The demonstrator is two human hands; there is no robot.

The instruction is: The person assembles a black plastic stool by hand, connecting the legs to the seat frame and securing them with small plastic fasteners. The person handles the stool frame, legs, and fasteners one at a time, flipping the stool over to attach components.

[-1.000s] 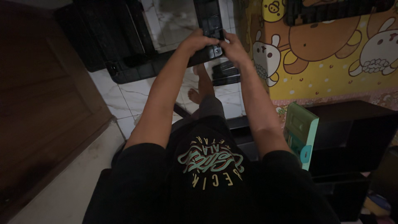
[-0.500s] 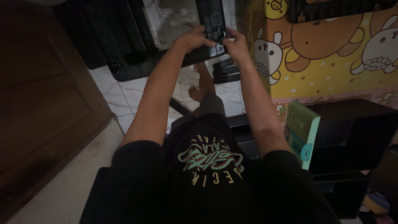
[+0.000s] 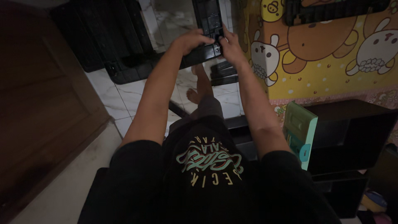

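A black plastic frame (image 3: 137, 68) lies over the white marble floor in front of me, with an upright black post (image 3: 208, 16) rising from its corner. My left hand (image 3: 191, 40) grips the frame's corner bar from the left. My right hand (image 3: 229, 46) presses on the same corner joint from the right, fingers against the post's base. My bare foot (image 3: 195, 94) rests on the floor below the frame. I wear a black shirt and shorts with a printed design.
A yellow cartoon-print mat (image 3: 331, 58) covers the floor on the right, with a black slatted panel (image 3: 336, 10) on it. Loose black parts (image 3: 224, 74) lie near my foot. A green box (image 3: 299, 132) and dark shelf unit (image 3: 356, 137) stand right. A wooden door (image 3: 41, 108) is left.
Both hands shifted slightly up along the corner joint; my right fingers now reach onto the post's base. The view tilted a little.
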